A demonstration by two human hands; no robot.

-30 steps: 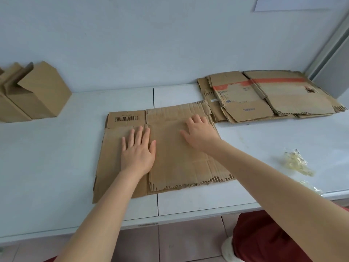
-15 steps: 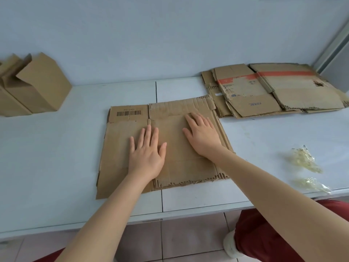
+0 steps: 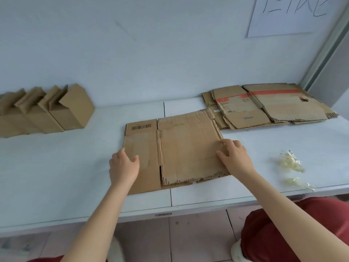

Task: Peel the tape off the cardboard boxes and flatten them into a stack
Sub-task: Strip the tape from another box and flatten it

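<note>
A flattened brown cardboard box (image 3: 185,148) with a barcode on one flap lies in the middle of the white table (image 3: 56,167). My left hand (image 3: 123,166) holds its left edge, thumb on top and fingers curled at the rim. At the box's right edge, my right hand (image 3: 234,157) has its fingers curled over the rim and its thumb on the top face. A stack of flattened boxes (image 3: 273,106), one with an orange stripe, lies at the back right, touching the far right corner of the box I hold.
Several upright open boxes (image 3: 71,108) stand in a row at the back left against the wall. Two crumpled wads of clear tape (image 3: 289,163) (image 3: 298,183) lie near the front right edge. A paper sheet (image 3: 287,14) hangs on the wall.
Both hands slid apart from pressing flat on the middle of the cardboard to its left and right edges, where the fingers now curl. The view has tilted upward.
</note>
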